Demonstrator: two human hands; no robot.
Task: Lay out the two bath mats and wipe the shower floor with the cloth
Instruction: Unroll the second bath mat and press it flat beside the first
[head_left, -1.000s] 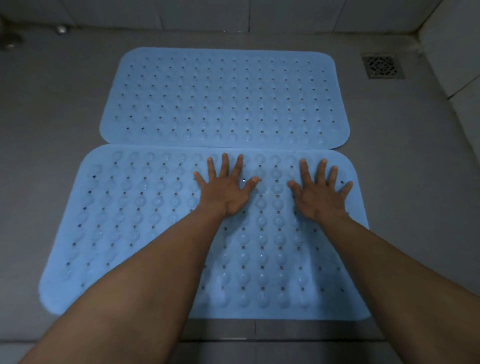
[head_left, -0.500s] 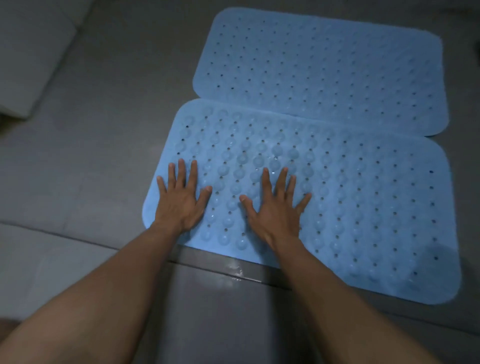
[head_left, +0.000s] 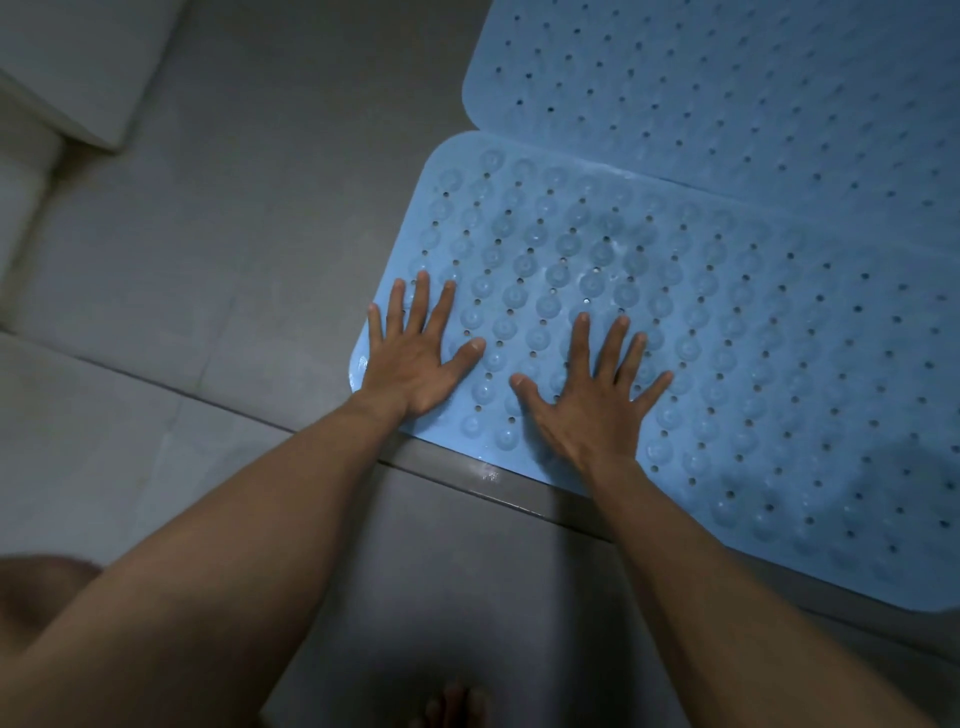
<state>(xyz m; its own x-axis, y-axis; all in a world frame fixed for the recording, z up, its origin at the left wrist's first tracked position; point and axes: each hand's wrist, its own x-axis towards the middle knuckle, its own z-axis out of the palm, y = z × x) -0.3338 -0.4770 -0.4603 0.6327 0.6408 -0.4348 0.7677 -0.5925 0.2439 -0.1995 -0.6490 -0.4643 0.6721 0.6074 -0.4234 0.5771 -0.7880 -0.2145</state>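
Note:
Two light blue rubber bath mats with rows of holes lie flat side by side on the grey shower floor (head_left: 270, 208). The near mat (head_left: 779, 364) shows round suction cups on its upper face. The far mat (head_left: 753, 93) runs off the top right of the view. My left hand (head_left: 418, 358) presses flat on the near mat's left front corner, fingers spread. My right hand (head_left: 592, 400) lies flat beside it on the same mat, fingers spread. No cloth is in view.
A dark raised threshold strip (head_left: 519, 493) runs along the near mat's front edge. White tiled wall (head_left: 83, 67) stands at the upper left. A paler floor (head_left: 104, 426) lies left of the threshold. Toes (head_left: 452, 706) show at the bottom edge.
Both hands have slid left along the near mat, from its middle right to its left front corner. The view has swung left with them, so the floor drain has left the frame.

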